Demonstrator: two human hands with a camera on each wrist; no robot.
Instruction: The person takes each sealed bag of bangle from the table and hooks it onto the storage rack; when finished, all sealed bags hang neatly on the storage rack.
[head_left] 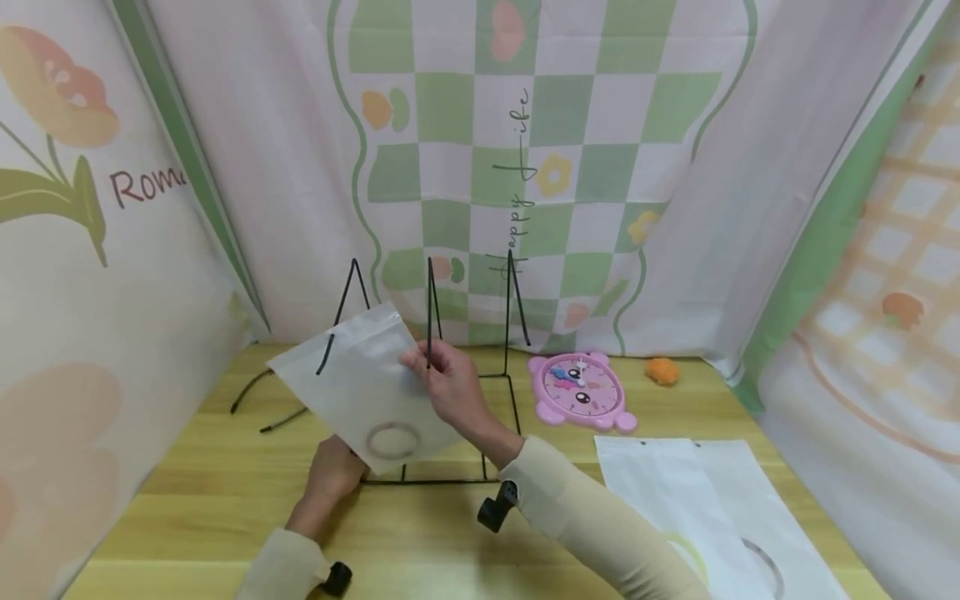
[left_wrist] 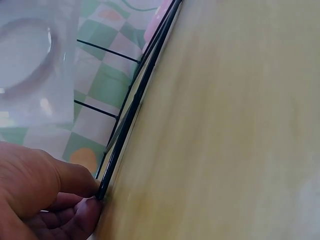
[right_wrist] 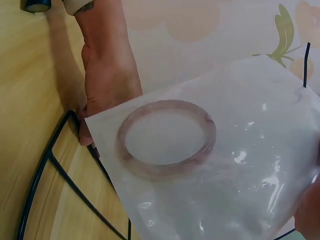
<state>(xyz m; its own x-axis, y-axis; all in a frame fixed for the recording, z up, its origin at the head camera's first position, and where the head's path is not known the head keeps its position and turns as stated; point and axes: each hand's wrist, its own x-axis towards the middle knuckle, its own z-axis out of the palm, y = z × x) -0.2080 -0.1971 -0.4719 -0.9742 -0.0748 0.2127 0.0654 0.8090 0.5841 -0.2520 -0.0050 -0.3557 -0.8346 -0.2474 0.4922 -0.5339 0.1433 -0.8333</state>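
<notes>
A black wire rack [head_left: 450, 481] with upright prongs stands on the table. My left hand [head_left: 327, 479] is at its lower left; the left wrist view shows the thumb and fingers [left_wrist: 75, 177] pinching the rack's front bar [left_wrist: 132, 105]. With my right hand [head_left: 453, 387] I pinch the right edge of a translucent zip bag [head_left: 337, 383]. Inside the bag lies a pale purplish-brown bangle [right_wrist: 210, 142]. The leftmost prong's front tip [head_left: 325, 354] shows in front of the bag's upper left part. The bag is tilted and hides part of the rack.
A pink bear-shaped toy clock [head_left: 607, 400] lies right of the rack, with a small orange object [head_left: 662, 371] beyond it. More bags [head_left: 652, 475] with rings lie at front right. Two black rod ends [head_left: 281, 421] stick out at left. Patterned curtains [head_left: 637, 108] enclose the table.
</notes>
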